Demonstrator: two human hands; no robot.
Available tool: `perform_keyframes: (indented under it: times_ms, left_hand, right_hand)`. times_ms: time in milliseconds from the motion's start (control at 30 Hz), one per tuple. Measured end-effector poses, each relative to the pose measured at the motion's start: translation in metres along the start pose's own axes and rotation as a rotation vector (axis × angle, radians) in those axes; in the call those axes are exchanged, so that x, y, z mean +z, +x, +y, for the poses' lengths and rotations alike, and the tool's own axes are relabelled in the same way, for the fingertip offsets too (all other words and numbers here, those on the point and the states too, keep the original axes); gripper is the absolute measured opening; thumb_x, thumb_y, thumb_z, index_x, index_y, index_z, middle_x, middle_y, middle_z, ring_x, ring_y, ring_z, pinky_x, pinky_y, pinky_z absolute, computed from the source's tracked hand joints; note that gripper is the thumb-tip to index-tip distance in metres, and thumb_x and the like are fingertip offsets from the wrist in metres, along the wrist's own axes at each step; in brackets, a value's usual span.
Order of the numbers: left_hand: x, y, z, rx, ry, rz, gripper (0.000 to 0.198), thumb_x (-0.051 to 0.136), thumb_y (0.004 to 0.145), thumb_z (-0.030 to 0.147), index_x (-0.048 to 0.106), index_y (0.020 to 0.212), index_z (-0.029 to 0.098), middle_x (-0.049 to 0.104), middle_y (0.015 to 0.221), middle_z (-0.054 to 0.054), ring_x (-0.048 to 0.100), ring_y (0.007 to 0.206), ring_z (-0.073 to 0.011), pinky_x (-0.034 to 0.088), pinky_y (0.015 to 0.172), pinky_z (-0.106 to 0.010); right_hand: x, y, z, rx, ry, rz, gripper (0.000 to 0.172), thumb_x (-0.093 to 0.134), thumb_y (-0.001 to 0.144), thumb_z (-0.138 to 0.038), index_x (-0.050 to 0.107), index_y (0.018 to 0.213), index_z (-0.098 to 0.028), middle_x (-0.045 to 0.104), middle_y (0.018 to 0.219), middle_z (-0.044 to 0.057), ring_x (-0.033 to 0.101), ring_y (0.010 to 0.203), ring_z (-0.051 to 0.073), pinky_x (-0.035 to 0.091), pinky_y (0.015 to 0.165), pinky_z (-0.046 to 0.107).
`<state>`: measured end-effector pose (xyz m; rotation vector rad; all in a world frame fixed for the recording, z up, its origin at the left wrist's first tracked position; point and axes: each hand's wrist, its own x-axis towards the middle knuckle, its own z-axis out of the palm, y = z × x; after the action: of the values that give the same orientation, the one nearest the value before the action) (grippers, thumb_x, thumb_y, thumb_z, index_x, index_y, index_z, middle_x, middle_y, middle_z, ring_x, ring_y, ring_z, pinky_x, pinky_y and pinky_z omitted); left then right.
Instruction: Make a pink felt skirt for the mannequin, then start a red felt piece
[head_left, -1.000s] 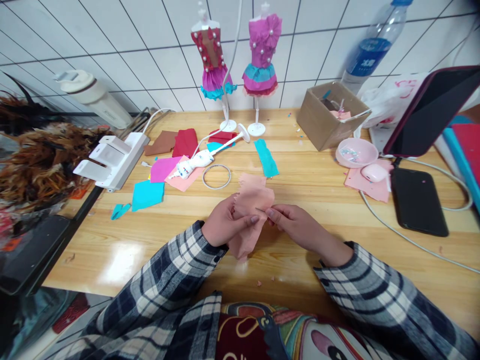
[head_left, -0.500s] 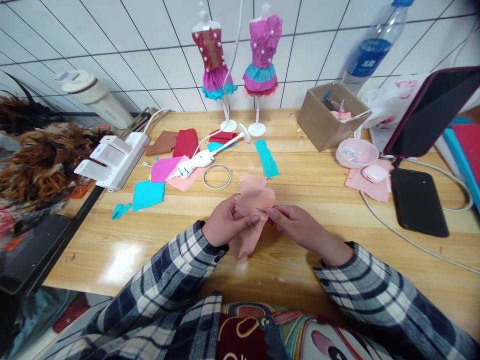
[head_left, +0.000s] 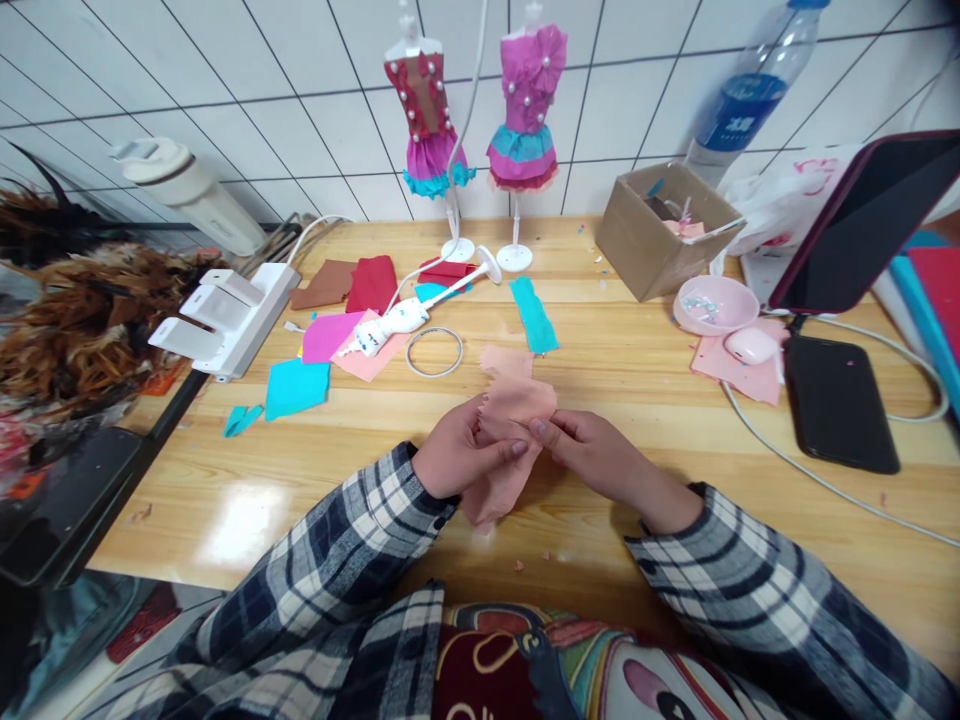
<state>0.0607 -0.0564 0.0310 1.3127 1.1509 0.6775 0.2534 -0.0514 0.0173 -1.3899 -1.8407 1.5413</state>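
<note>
Between my two hands, above the wooden table, is a piece of peach crepe paper (head_left: 517, 398) with a jagged edge and a crease across it. My left hand (head_left: 469, 450) pinches it from the left, thumb on top and fingers behind. At the right edge, my right hand (head_left: 589, 445) pinches the same paper with thumb and fingertips. The paper's lower part hangs below my left thumb. Beyond my hands lie a turquoise crepe strip (head_left: 534, 314) and a round metal ring (head_left: 434, 352). A white mini mannequin (head_left: 394, 325) lies on coloured paper pieces.
Two dressed mini mannequins (head_left: 430, 110) stand by the tiled wall. To the right are a cardboard box (head_left: 645, 245), a pink bowl (head_left: 716, 305), a black phone (head_left: 840, 405) and a cable. A white power strip (head_left: 247, 330) and brown feathers (head_left: 97, 330) are at left.
My left hand and the peach paper have shifted slightly right. The paper's fold sits closer to my right fingertips, and the slit-like dark line on it is less visible.
</note>
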Motion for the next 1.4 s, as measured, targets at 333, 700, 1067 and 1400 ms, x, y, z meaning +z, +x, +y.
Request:
perform_keyframes:
  times_ms: [333,700,1067,1400]
  left_hand:
    - [-0.0008,0.0014,-0.0032,0.043,-0.035,-0.020,0.039,0.075,0.074,0.038,0.065,0.100,0.011,0.074,0.090,-0.009,0.067,0.092,-0.0254,0.052,0.082,-0.037]
    - [-0.0010,0.0017,-0.0067,0.030,-0.029,-0.032,0.041,0.075,0.074,0.041,0.065,0.100,0.011,0.074,0.095,-0.011,0.068,0.092,-0.0260,0.051,0.085,-0.039]
    - [-0.0004,0.0011,-0.0036,0.026,-0.005,-0.033,0.047,0.074,0.075,0.039,0.064,0.112,0.013,0.073,0.108,-0.012,0.065,0.105,-0.0288,0.048,0.094,-0.044]
    - [-0.0049,0.0015,-0.0067,0.184,-0.018,0.025,0.035,0.064,0.084,0.042,0.064,0.104,0.012,0.071,0.107,-0.011,0.064,0.101,-0.0258,0.048,0.092,-0.038]
  right_hand:
    - [-0.0011,0.0010,0.0014,0.008,0.010,-0.022,0.043,0.043,0.091,-0.053,0.062,0.078,-0.017,0.057,0.069,0.002,0.049,0.065,0.015,0.036,0.059,0.027]
    - [-0.0012,0.0016,0.0005,0.022,0.013,-0.027,0.043,0.044,0.090,-0.054,0.062,0.078,-0.017,0.055,0.068,0.001,0.048,0.064,0.015,0.036,0.060,0.027]
    - [-0.0004,0.0017,0.0012,0.013,0.019,-0.010,0.040,0.045,0.090,-0.049,0.063,0.076,-0.017,0.060,0.070,0.001,0.051,0.066,0.015,0.037,0.062,0.028]
    - [-0.0013,0.0037,0.0055,-0.004,-0.033,0.009,0.043,0.044,0.090,-0.053,0.063,0.076,-0.018,0.059,0.069,0.001,0.052,0.067,0.016,0.036,0.062,0.028]
